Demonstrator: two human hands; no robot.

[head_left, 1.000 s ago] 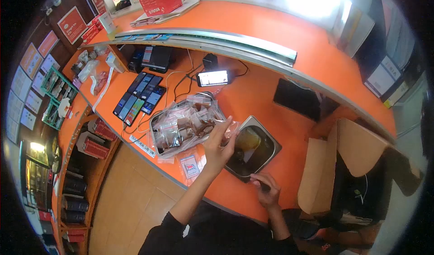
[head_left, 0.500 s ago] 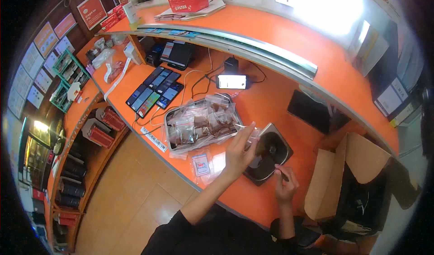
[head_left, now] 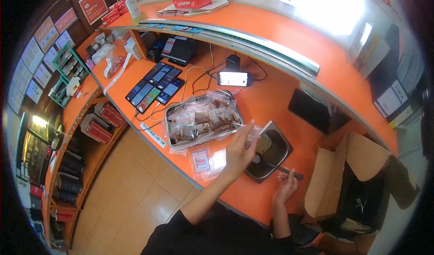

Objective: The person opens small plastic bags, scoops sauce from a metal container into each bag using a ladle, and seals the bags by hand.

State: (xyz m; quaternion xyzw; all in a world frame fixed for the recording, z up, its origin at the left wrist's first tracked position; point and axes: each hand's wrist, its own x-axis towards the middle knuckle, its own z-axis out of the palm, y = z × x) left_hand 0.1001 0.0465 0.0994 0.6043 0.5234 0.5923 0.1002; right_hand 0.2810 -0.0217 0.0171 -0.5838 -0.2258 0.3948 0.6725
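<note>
My left hand pinches a small clear plastic bag over the near-left side of a steel container. Dark brown contents lie inside the container, partly hidden by that hand. My right hand is closed round the black handle of a spoon. The spoon slants across the container, its head close beside my left hand and below the bag. Whether the spoon carries anything is too small to tell. Left of my hands, a metal tray holds several zip bags with brown filling.
Flat clear bags, one with a printed label, lie by the counter's front edge. Several phones and cables sit farther left. Another lit phone lies behind the tray. On the right stands an open cardboard box.
The spoon has swung left over the container, its head now by my left hand and its handle in plain view. My right hand has turned slightly. My left hand has stayed nearly still.
</note>
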